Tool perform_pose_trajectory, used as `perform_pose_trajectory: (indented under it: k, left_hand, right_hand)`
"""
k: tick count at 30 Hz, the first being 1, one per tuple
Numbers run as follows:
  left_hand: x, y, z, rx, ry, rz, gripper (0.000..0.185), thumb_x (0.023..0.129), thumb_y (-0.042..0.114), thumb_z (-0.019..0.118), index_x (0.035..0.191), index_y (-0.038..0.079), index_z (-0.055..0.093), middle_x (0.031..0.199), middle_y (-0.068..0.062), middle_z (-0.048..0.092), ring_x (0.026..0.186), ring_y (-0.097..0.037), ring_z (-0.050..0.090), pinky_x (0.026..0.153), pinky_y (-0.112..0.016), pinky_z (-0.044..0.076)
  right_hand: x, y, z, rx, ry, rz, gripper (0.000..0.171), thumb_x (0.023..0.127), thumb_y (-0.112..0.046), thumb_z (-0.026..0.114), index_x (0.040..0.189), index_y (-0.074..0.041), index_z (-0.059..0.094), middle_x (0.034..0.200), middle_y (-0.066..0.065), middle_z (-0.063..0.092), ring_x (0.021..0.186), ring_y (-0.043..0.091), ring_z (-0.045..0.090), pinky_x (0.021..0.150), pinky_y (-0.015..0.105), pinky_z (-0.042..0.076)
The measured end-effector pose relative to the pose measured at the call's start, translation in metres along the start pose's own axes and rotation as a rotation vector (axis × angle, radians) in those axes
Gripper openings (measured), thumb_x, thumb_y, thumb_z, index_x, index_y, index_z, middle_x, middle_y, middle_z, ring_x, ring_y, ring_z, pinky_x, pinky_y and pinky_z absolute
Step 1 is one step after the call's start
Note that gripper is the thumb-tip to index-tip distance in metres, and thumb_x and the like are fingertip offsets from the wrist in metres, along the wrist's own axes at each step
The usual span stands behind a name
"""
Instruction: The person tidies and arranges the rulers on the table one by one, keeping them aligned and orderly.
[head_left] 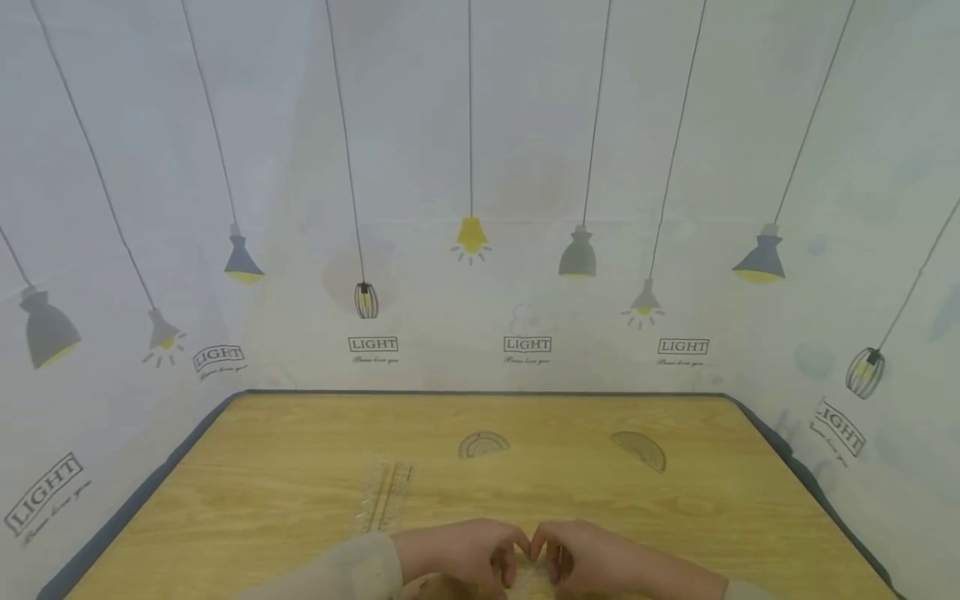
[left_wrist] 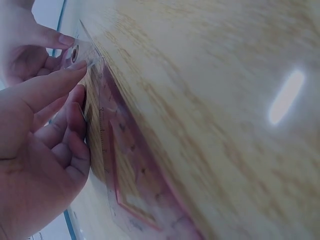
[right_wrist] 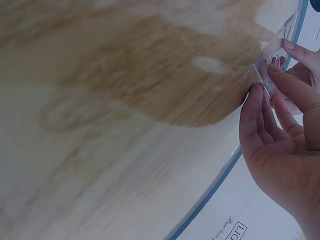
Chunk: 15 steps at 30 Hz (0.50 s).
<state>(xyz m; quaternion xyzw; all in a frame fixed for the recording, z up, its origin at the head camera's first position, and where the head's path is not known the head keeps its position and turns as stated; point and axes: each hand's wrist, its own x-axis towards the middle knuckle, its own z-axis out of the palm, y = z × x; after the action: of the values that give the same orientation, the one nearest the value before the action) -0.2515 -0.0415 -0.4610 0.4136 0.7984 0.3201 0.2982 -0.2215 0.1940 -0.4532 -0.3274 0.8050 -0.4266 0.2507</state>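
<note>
My left hand [head_left: 476, 550] and right hand [head_left: 581, 554] meet at the near edge of the head view, fingertips close together. Between them is a clear plastic piece [right_wrist: 272, 57] that catches the light, and both hands pinch it between thumb and fingers. A round hole shows in it in the left wrist view. Beside the left fingers lies a clear, pink-edged set square [left_wrist: 132, 155] with scale marks and a cut-out middle. It runs toward the pinched plastic; whether the two are one piece, I cannot tell.
On the wooden table [head_left: 300, 467], clear rulers [head_left: 385, 496] lie left of my hands. Two clear protractors, a middle one [head_left: 483, 447] and a right one [head_left: 641, 450], lie farther back. A pale wall covering [head_left: 525, 292] printed with lamps surrounds the table.
</note>
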Motion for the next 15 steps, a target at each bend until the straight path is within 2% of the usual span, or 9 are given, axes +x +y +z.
perform_pose_trajectory:
  k: [4, 9, 15]
  left_hand:
    - [-0.0009, 0.0012, 0.0001, 0.009, 0.009, 0.002, 0.050, 0.080, -0.005, 0.076, 0.125, 0.005, 0.056, 0.079, 0.008, 0.064, 0.069, 0.001, 0.055, 0.067, -0.016, 0.048]
    - [-0.0007, 0.0011, 0.0011, 0.049, 0.028, 0.010, 0.052, 0.078, -0.004, 0.077, 0.125, 0.006, 0.057, 0.079, 0.009, 0.064, 0.069, 0.003, 0.055, 0.067, -0.016, 0.048]
    - [-0.0019, 0.0015, -0.0006, 0.010, 0.026, 0.005, 0.053, 0.078, -0.002, 0.078, 0.127, 0.007, 0.058, 0.079, 0.010, 0.063, 0.068, 0.002, 0.056, 0.066, -0.016, 0.049]
  right_hand:
    - [0.0000, -0.0004, 0.0013, -0.015, 0.008, 0.012, 0.037, 0.079, 0.007, 0.071, 0.109, -0.011, 0.059, 0.085, -0.002, 0.061, 0.070, 0.007, 0.057, 0.063, 0.022, 0.050]
    - [-0.0001, -0.0029, 0.0021, -0.095, 0.026, 0.025, 0.036, 0.078, 0.006, 0.073, 0.106, -0.014, 0.060, 0.083, -0.005, 0.059, 0.071, 0.005, 0.055, 0.064, 0.022, 0.049]
    - [-0.0007, -0.0058, 0.0023, -0.102, 0.024, 0.074, 0.034, 0.080, 0.004, 0.073, 0.106, -0.015, 0.061, 0.085, -0.005, 0.059, 0.073, 0.007, 0.055, 0.065, 0.023, 0.048]
